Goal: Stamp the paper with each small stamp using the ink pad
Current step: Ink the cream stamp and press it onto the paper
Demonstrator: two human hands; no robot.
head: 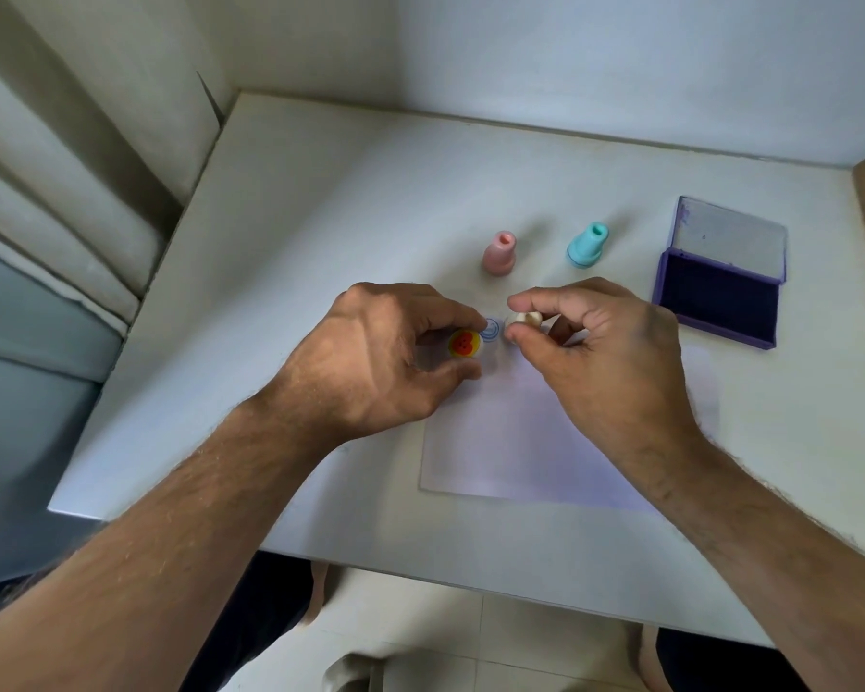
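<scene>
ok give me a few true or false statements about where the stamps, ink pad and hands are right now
1. The ink pad lies open. True.
2. The pink stamp lies on its side. False: it stands upright beside the teal stamp.
3. The left hand holds a round piece with a heart face. True.
4. The right hand is empty. False: it pinches a small whitish stamp.
5. The paper bears a blue round print. True.

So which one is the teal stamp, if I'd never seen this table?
Start at the purple ink pad lying open on the white table's right side. Just left of it stand two small bottle-shaped stamps, beyond the paper. The teal stamp is the nearer to the pad; its neighbour is pink.
</scene>
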